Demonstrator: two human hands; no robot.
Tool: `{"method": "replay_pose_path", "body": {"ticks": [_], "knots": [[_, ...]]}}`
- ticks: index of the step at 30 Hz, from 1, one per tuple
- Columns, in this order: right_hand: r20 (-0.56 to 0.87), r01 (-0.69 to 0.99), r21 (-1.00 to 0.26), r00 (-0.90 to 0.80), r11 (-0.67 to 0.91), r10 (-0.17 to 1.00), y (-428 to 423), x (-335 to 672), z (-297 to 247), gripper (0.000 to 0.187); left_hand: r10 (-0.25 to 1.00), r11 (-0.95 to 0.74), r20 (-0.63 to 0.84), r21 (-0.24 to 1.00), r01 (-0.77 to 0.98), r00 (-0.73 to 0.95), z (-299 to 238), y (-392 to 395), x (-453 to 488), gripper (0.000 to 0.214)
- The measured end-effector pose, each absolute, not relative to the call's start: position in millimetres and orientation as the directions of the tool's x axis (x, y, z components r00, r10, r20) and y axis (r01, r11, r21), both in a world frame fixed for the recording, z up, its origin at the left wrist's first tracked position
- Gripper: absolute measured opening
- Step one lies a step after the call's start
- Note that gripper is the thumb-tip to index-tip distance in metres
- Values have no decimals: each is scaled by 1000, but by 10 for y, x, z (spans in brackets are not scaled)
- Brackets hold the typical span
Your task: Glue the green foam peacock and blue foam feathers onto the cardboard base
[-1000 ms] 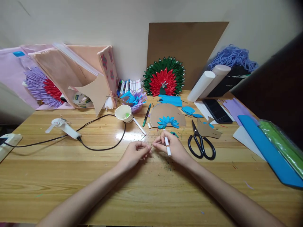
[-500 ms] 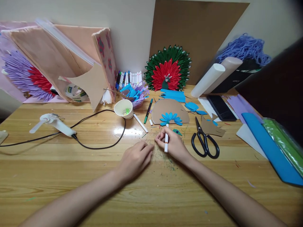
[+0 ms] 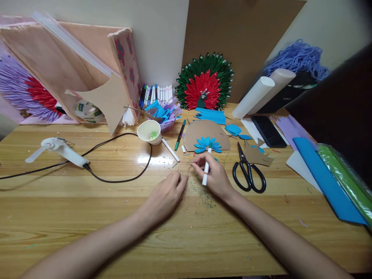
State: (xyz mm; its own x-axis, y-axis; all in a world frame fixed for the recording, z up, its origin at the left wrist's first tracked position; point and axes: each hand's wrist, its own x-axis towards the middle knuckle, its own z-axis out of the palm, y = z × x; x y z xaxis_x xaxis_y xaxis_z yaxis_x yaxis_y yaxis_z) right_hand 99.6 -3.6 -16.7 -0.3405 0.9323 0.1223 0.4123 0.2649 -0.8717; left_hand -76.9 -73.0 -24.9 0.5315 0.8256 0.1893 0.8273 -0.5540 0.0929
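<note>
My right hand (image 3: 212, 174) is closed round a white marker (image 3: 206, 170), its tip pointing away toward the blue paper petals (image 3: 207, 143) on a brown cardboard half-disc (image 3: 203, 131). Its thumb and forefinger also pinch something tiny that I cannot make out. My left hand (image 3: 164, 198) rests on the wooden table (image 3: 87, 217) just left of it, fingers stretched forward and flat, holding nothing. Black scissors (image 3: 248, 173) lie a little to the right of my right hand.
A white paper cup (image 3: 150, 131), a green pen (image 3: 179, 135), a loose white marker (image 3: 171, 149) and a bowl of paper scraps (image 3: 165, 114) sit behind the hands. A white glue gun (image 3: 58, 149) with black cord lies left. Blue and green sheets (image 3: 328, 178) and a phone (image 3: 269, 131) lie right.
My left hand came away from the right, opened and lay flat on the table. My right hand shifted slightly forward with the marker. The view tilted down and closer.
</note>
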Motion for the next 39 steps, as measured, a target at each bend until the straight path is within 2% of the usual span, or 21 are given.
{"method": "replay_pose_path", "body": {"ticks": [5, 9, 13, 17, 32, 39], "knots": [[111, 248, -937, -455, 245, 883, -118, 1174, -151, 29, 820, -558, 187, 57, 828, 540, -250, -731, -765, 37], [53, 234, -952, -508, 197, 860, -151, 1240, -216, 18, 831, -550, 167, 104, 829, 531, -232, -725, -760, 38], [-3, 298, -944, -439, 142, 899, -122, 1229, -213, 4, 845, -534, 149, 170, 828, 514, -211, -711, -753, 36], [-50, 346, -932, -419, 108, 907, -98, 1206, -193, 5, 846, -532, 153, 184, 826, 511, -218, -707, -751, 36], [-39, 400, -907, -391, 132, 919, -96, 1200, -210, 2, 851, -522, 171, 189, 831, 496, -251, -727, -756, 36], [-38, 396, -909, -392, 131, 919, -103, 1197, -208, 2, 860, -510, 132, 206, 835, 493, -254, -732, -752, 36]]}}
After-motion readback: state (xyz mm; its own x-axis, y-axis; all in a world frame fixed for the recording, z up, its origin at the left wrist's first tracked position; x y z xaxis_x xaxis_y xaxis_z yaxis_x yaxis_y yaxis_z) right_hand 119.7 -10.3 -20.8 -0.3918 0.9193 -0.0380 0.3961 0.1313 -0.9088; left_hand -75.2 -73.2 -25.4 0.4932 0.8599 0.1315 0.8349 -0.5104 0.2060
